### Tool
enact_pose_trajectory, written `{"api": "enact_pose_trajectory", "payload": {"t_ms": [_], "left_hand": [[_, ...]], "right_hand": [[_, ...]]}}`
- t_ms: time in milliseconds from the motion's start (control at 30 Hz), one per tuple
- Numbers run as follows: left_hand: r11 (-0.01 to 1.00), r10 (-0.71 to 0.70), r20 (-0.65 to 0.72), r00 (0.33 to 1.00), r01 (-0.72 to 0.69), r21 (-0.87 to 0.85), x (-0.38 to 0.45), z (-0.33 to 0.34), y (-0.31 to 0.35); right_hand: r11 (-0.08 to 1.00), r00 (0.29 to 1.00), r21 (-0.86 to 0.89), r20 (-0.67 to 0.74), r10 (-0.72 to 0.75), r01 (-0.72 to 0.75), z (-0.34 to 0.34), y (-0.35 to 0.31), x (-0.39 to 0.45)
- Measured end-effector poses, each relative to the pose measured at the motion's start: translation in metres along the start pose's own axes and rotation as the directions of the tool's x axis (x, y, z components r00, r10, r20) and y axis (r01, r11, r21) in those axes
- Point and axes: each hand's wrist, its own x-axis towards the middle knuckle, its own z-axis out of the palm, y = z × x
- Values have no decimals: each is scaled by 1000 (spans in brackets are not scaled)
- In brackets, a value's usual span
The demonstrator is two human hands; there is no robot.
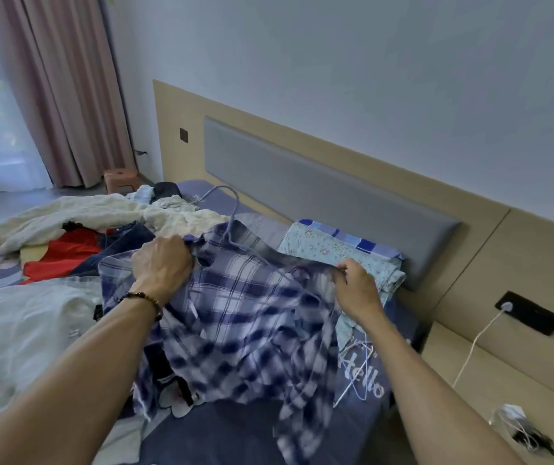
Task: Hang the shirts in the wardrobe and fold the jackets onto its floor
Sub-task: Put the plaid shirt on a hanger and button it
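Clothes heap (67, 229) blocks left (bedside).

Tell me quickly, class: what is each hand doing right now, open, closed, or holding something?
Left hand: closed, gripping the plaid shirt at one shoulder.
Right hand: closed, pinching the same shirt at the other shoulder.

Both hands (258, 276) grip a plaid shirt (242, 330), seemingly on a hanger (232, 226).

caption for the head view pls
Both hands, left and right, fit a plaid shirt onto a hanger over the bed.
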Motion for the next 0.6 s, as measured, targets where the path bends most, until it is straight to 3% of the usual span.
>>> {"api": "enact_pose_trajectory", "payload": {"t_ms": [67,100,133,200,267,333,400,500,567,600], "left_hand": [[997,-62,45,997,64,-44,0,4,-6],[992,-92,80,992,98,-75,-1,5,-7],[984,-123,121,985,136,-111,-2,7,-7],[960,-173,201,964,211,-184,-6,9,-6],[940,-174,255,951,237,-244,-9,12,-2],[936,-132,261,956,207,-286,-11,12,4],[939,-62,241,969,139,-315,-13,10,13],[940,19,203,979,52,-337,-14,4,19],[935,50,179,983,17,-354,-14,-1,21],[930,69,167,984,-3,-368,-15,-4,22]], "right_hand": [[996,983,-70,177,-36,49,-11,-2,6],[1000,973,6,231,-22,21,-14,-6,7],[984,966,175,260,-9,-38,-18,-12,5],[842,951,519,309,-24,-148,-24,-29,-2],[746,915,640,388,-109,-182,-25,-45,-11],[822,865,566,445,-233,-70,-22,-60,-18],[915,845,361,418,-333,182,-13,-72,-22],[860,855,-67,174,-489,505,-2,-78,-20],[797,838,-270,87,-538,540,4,-76,-16],[823,856,-237,130,-500,517,6,-76,-14]]}}
